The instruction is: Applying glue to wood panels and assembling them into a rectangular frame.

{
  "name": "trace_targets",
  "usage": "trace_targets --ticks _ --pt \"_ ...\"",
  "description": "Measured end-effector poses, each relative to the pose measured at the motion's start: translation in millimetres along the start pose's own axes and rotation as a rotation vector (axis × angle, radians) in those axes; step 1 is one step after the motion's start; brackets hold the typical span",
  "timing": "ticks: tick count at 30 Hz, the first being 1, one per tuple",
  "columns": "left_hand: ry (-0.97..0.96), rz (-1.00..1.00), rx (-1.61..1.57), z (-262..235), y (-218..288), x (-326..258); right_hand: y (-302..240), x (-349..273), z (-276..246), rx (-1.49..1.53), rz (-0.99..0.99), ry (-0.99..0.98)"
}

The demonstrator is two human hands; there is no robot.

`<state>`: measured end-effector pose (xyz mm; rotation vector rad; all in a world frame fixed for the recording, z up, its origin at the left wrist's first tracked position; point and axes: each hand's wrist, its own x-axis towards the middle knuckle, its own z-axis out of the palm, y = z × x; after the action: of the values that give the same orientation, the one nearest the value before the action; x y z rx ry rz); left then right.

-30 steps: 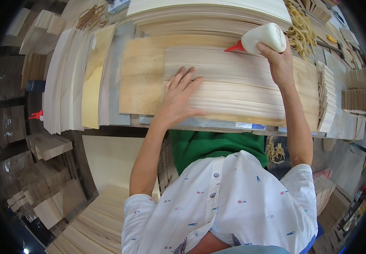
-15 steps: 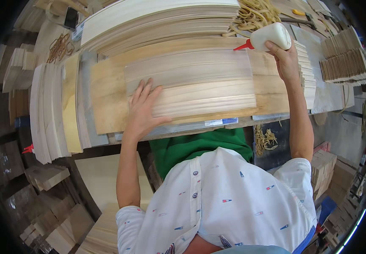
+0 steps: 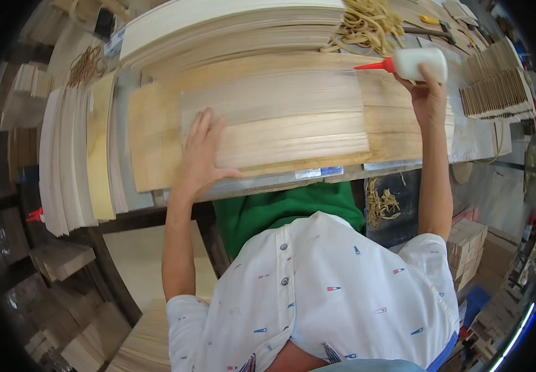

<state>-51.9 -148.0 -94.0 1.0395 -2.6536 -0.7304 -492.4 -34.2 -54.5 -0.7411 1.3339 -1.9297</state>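
My right hand (image 3: pixel 428 99) is wrapped round a white glue bottle (image 3: pixel 418 66) with a long red nozzle. The bottle lies almost level, its tip pointing left, close to the far right corner of a set of thin pale wooden boards (image 3: pixel 286 124). These boards overlap in a stepped fan, long edges toward me. Spread flat, my left hand (image 3: pixel 203 158) rests on their left end, thumb stretched to the right near the front edge. Beneath the boards lies a wider yellowish wooden board (image 3: pixel 398 121). Whether glue is coming out is too small to see.
Behind stands a long stack of pale boards (image 3: pixel 237 34), with a heap of tan bands (image 3: pixel 370 28) to its right. More boards (image 3: pixel 66 161) lie at the left. Bundled thin slats (image 3: pixel 494 93) stand at the far right, near a hammer (image 3: pixel 432 32).
My right hand has moved the glue bottle a little to the right, and the bottle is now more level. My left hand stays on the boards. The whole view has shifted slightly.
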Motion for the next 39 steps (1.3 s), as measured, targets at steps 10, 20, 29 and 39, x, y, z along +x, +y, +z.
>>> trace_targets --ticks 10,20,29,39 --pt "-0.026 -0.092 -0.09 -27.9 -52.5 -23.9 43.4 -60.6 113.0 0.341 0.251 -0.177" --pt "0.028 -0.187 -0.147 -23.3 -56.3 -29.1 107.6 -79.1 254.0 0.136 0.235 -0.424" --pt "0.012 -0.187 -0.149 -25.8 -52.6 -29.5 114.5 -88.5 270.1 0.07 0.191 -0.424" --pt "0.027 -0.168 -0.136 -23.2 -55.7 -27.4 106.7 -85.7 247.8 -0.073 0.101 -0.477"
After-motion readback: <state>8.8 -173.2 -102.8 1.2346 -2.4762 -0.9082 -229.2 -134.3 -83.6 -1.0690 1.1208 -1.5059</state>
